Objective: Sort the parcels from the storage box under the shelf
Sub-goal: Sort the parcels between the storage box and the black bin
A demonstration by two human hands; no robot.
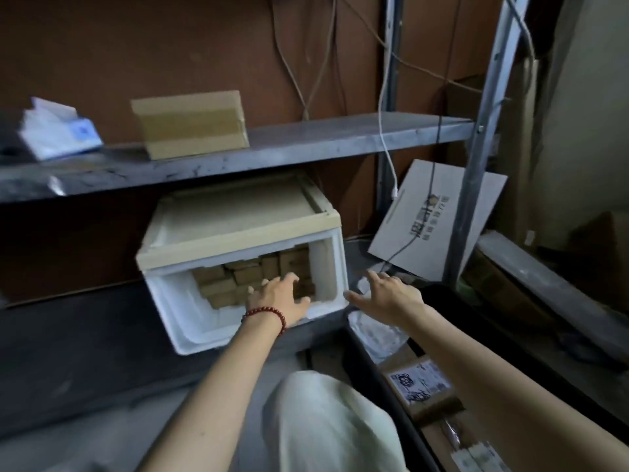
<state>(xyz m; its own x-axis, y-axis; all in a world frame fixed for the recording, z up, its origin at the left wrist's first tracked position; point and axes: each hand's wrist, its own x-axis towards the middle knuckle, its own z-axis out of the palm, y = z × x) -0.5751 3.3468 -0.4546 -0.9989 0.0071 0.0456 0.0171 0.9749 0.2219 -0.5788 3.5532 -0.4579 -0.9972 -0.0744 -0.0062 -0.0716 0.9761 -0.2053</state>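
Storage box (172, 303) lies under the shelf (306, 144). Left hand (279, 296), fingers spread and empty, is inside the box mouth; stacked parcels (235, 279) lie just beyond its fingertips. Right hand (389, 294), fingers likewise spread and empty, hovers just outside the box's right wall.

Background clutter, basically

A taped cardboard carton (190, 124) sits top centre, with a blurry white packet (58, 129) to its left. A white cable (386, 141) dangles down past the brown back wall (136, 46), its plug end hanging over a printed flat cardboard sheet (439, 216) that leans behind a metal upright (476, 172).
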